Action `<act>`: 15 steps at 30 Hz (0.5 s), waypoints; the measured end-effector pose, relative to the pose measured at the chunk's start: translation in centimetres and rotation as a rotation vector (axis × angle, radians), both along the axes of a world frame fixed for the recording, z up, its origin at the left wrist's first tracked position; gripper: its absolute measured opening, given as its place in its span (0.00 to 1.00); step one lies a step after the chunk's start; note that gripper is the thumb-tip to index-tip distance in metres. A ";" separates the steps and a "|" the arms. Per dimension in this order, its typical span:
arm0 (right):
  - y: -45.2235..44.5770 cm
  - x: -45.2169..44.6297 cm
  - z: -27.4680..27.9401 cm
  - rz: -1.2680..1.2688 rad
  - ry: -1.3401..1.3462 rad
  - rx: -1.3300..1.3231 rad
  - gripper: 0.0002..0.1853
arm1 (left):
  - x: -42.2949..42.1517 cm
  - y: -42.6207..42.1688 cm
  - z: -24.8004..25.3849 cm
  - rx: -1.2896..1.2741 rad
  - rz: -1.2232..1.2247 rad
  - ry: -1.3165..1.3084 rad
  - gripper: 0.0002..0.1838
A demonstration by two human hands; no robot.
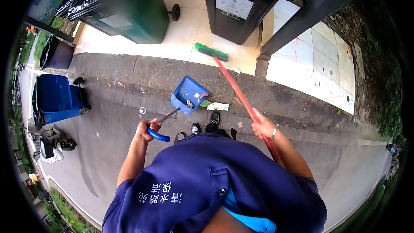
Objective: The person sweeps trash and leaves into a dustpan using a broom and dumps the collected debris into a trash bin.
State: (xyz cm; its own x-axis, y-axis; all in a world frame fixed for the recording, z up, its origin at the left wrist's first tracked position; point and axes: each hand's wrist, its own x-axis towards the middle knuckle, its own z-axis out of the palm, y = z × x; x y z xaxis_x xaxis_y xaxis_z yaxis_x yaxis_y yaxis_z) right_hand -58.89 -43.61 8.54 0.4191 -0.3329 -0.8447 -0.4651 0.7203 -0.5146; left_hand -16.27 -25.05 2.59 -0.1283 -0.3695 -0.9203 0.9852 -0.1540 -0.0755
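My left hand (148,130) is wrapped round the blue-handled grey shaft of a blue dustpan (186,89). Bits of litter lie in the pan, which is tilted near the kerb. In my right hand (264,128) is the red pole of a broom (241,97). Its green bristle head (211,51) is over the pale tiles, beyond the kerb edge. A white and green wrapper (217,106) lies on the ground beside the dustpan, close to my shoes.
A green bin (142,13) and a black bin (235,11) stand on the tiles ahead. At the left are a blue bin (58,97) and a parked vehicle (51,144). A dark post (302,19) rises at the right. Small litter dots the kerb.
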 end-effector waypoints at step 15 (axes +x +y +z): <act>5.2 -3.0 0.7 -0.025 -0.330 0.216 0.36 | -1.2 -10.1 -0.8 0.032 -0.140 -0.052 0.15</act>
